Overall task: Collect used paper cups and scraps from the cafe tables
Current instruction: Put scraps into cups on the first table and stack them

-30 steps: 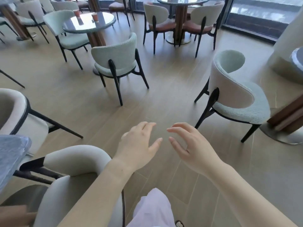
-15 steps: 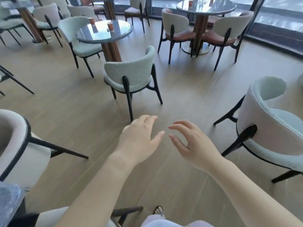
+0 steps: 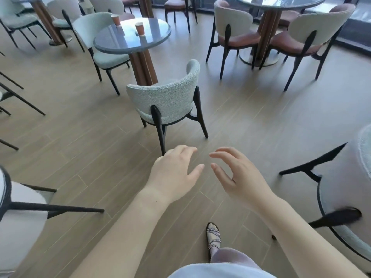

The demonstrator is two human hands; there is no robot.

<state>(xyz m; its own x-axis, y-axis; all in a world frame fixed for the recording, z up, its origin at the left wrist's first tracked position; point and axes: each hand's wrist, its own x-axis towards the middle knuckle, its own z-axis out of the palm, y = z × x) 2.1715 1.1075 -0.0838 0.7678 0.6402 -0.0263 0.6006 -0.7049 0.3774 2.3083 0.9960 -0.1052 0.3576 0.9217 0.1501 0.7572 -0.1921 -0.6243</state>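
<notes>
A cafe floor of pale wood-look planks point(image 3: 84, 137) spreads out under round tables and padded chairs. Nearest, a sandalled foot point(image 3: 213, 236) steps forward, and above it both bare arms reach out with nothing in them: the left hand point(image 3: 174, 173) is loosely open, fingers slightly curled, and the right hand point(image 3: 239, 175) is open too, fingers spread and bent as if ready to grasp, the two hands just apart. Beyond them stands a grey-green chair point(image 3: 166, 99), its back toward the camera, tucked at a round dark table point(image 3: 112, 43) on a wooden pedestal. On that tabletop, well apart from the hands, stand two orange paper cups, the nearer cup point(image 3: 139, 28) toward the middle and the farther cup point(image 3: 116, 19) by the far-left edge, both upright. No scraps are discernible there. The cups are probably light and thin-walled, easily crushed or tipped, perhaps with dregs inside; a gentle hold around the upper wall below the rim would suit, keeping them upright
</notes>
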